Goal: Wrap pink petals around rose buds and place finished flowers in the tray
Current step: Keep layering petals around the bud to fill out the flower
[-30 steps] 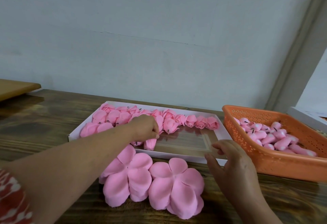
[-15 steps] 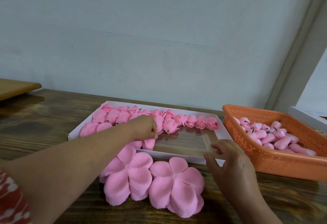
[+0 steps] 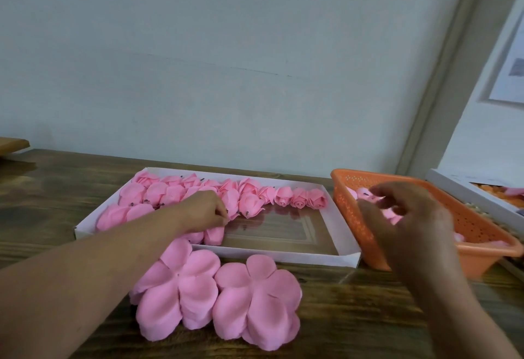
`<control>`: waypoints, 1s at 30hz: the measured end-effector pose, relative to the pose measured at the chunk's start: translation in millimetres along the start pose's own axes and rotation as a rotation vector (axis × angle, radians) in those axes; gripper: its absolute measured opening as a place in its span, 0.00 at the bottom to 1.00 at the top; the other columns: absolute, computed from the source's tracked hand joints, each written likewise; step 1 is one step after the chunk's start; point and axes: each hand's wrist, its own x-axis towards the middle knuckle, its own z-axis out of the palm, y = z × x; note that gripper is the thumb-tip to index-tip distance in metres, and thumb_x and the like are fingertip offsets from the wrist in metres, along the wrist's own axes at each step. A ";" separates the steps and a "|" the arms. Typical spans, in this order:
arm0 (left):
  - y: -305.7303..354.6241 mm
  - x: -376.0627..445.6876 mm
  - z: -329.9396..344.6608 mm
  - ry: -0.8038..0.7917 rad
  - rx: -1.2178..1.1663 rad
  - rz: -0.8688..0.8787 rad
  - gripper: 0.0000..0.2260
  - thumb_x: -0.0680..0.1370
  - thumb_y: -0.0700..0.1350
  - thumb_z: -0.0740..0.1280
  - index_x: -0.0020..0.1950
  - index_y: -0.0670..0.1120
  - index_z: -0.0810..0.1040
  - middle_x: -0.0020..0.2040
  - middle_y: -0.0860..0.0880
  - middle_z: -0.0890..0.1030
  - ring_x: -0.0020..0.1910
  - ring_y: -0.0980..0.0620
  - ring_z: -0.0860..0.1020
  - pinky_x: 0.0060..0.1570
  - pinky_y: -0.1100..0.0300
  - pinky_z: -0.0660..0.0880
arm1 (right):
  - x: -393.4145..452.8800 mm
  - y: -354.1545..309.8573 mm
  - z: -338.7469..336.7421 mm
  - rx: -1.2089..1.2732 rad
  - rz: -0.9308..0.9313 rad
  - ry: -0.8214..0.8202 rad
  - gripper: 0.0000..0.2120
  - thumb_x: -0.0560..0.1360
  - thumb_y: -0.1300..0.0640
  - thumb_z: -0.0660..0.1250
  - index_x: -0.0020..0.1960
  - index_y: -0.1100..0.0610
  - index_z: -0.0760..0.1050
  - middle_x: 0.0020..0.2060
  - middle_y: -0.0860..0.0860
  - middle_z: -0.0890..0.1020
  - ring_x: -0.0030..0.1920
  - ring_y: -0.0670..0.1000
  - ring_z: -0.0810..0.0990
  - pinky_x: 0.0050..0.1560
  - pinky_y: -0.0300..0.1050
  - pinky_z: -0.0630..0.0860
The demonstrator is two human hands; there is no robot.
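A white tray (image 3: 269, 255) on the wooden table holds several finished pink roses (image 3: 297, 200) in rows along its back and left. My left hand (image 3: 204, 211) reaches into the tray, and its curled fingers hold a finished flower (image 3: 214, 235) at the tray's front left. My right hand (image 3: 405, 217) hovers, blurred, over the orange basket (image 3: 467, 208) with fingers loosely spread and nothing in them. Pink rose buds (image 3: 365, 193) lie in the basket, mostly hidden by that hand. Two flat stacks of pink petals (image 3: 178, 287) (image 3: 255, 299) lie in front of the tray.
A white box (image 3: 467, 191) with orange and pink contents stands at the far right behind the basket. A wooden board (image 3: 11, 143) juts in at the far left. A pale wall runs close behind the table.
My right hand lifted from the tray's front right corner and moved right, up over the orange basket. My left hand shifted slightly left in the tray with the flower.
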 end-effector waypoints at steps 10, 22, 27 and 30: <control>-6.1 6.3 4.1 0.024 0.022 -0.005 0.05 0.76 0.38 0.68 0.46 0.41 0.84 0.41 0.50 0.82 0.35 0.62 0.73 0.33 0.78 0.67 | 116.2 154.2 -39.5 -0.795 0.442 -0.690 0.10 0.73 0.55 0.70 0.47 0.62 0.81 0.39 0.56 0.81 0.41 0.54 0.79 0.45 0.43 0.74; -13.0 2.7 5.5 0.014 -0.011 -0.042 0.08 0.78 0.42 0.66 0.52 0.42 0.84 0.45 0.50 0.84 0.36 0.58 0.73 0.33 0.73 0.66 | 112.8 206.1 -13.5 -1.050 0.311 -1.016 0.11 0.77 0.50 0.60 0.58 0.52 0.74 0.39 0.43 0.73 0.46 0.44 0.74 0.51 0.37 0.70; -8.2 -5.1 5.9 0.008 0.021 -0.056 0.12 0.81 0.45 0.62 0.54 0.40 0.82 0.48 0.46 0.83 0.40 0.53 0.74 0.37 0.67 0.68 | 109.2 209.1 -7.9 -0.985 0.332 -0.965 0.04 0.78 0.50 0.61 0.44 0.47 0.71 0.38 0.43 0.74 0.41 0.42 0.74 0.48 0.38 0.70; 7.3 -14.1 -0.8 0.062 0.096 -0.037 0.12 0.82 0.46 0.61 0.58 0.43 0.81 0.52 0.47 0.82 0.47 0.50 0.76 0.48 0.59 0.72 | 114.3 204.3 -9.1 -1.083 0.291 -0.977 0.03 0.75 0.53 0.65 0.47 0.51 0.74 0.37 0.44 0.75 0.41 0.43 0.75 0.44 0.35 0.71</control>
